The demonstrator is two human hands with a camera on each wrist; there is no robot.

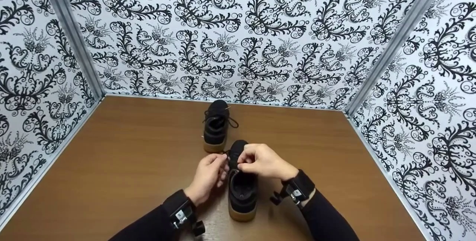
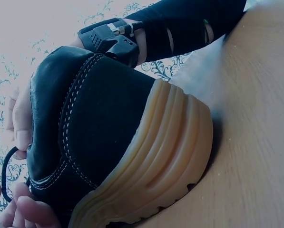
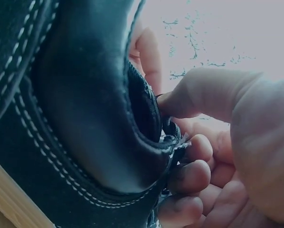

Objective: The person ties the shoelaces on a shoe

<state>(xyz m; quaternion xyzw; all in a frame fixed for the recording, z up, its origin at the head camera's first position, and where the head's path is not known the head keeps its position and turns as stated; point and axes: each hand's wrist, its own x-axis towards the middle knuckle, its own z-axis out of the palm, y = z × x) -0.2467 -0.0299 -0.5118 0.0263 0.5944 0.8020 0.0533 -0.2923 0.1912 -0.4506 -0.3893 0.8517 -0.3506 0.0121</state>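
Note:
A black shoe (image 1: 242, 204) with a tan sole stands on the table, its toe pointing away from me. At its left side, my left hand (image 1: 209, 177) pinches a black shoelace (image 2: 5, 171) between thumb and fingers. My right hand (image 1: 264, 162) reaches over the shoe's opening from the right, thumb and forefinger pinching the lace. In the left wrist view the lace curves from one hand to the other. The right wrist view has the right hand (image 3: 246, 123) close against the shoe's collar (image 3: 149, 104). Fingers partly hide the tongue and eyelets.
A second black shoe (image 1: 215, 137), its lace loose at the right side, stands farther back and slightly left. The brown wooden table (image 1: 141, 140) is bounded by patterned walls (image 1: 223, 47) at the back and both sides. Each wrist wears a black strap with a camera.

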